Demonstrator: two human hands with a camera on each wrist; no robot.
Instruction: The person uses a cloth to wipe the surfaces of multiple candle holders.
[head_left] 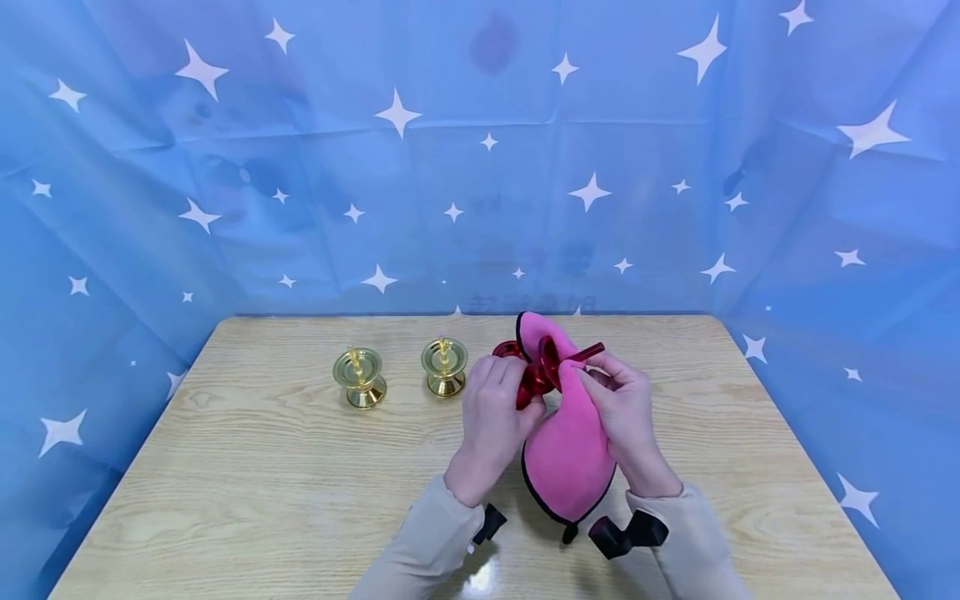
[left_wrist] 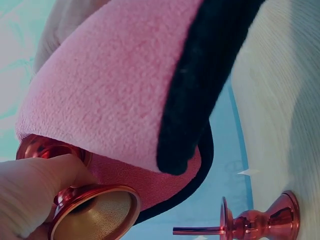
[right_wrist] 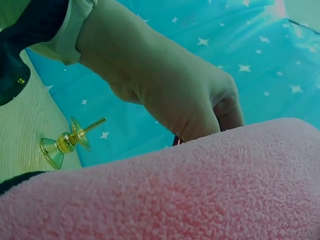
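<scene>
My left hand (head_left: 491,408) grips a shiny red candle holder (head_left: 532,383) tilted on its side above the table. In the left wrist view, the hollow base of that candle holder (left_wrist: 97,215) faces the camera. My right hand (head_left: 626,408) pinches a pink cloth (head_left: 567,467) with black edging beside the holder's dish and spike. The cloth's lower part hangs down toward the tabletop, and another part stands up behind the holder. In the right wrist view the pink cloth (right_wrist: 200,185) fills the lower part and hides the left fingertips.
Two gold candle holders, one at the left (head_left: 360,379) and one nearer the middle (head_left: 444,367), stand upright on the wooden table (head_left: 262,475). A second red candle holder (left_wrist: 265,220) stands behind my left hand. A blue star-printed curtain (head_left: 450,167) surrounds the table's back and sides.
</scene>
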